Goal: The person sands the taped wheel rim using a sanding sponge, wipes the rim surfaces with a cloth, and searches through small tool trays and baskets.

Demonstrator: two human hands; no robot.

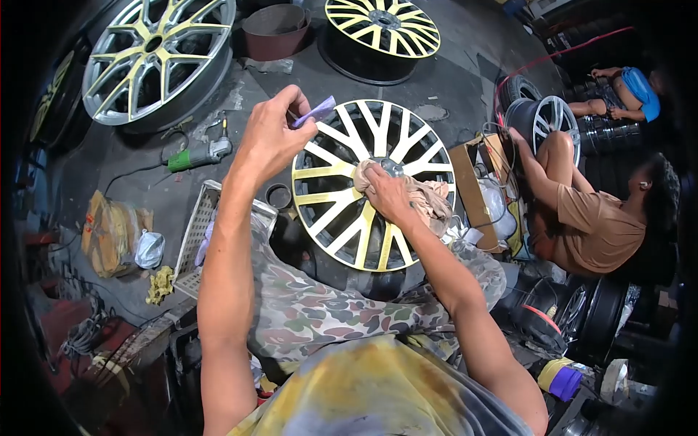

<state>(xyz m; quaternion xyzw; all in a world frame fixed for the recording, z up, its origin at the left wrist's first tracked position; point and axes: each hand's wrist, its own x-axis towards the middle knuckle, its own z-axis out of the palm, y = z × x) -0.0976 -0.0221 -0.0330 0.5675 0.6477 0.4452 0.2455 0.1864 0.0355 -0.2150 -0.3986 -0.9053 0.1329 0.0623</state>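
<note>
In front of me lies a wheel rim [336, 150], its spokes pale cream with yellow patches on several of them. My left hand [280, 127] is raised over the rim's upper left edge, pinching a folded purple sheet [317, 111] that looks like sandpaper. Near the hub, my right hand [387, 192] presses on a crumpled beige rag [430, 206]. The rag spreads over the right-hand spokes and hides part of them.
A green angle grinder [196, 156] lies left of a white plastic basket [190, 236]. Two more rims [160, 58] [382, 25] and a brown tub [275, 35] stand beyond. At right, a person in a brown shirt [600, 229] sits beside a cardboard box [471, 189]; another person sits farther back.
</note>
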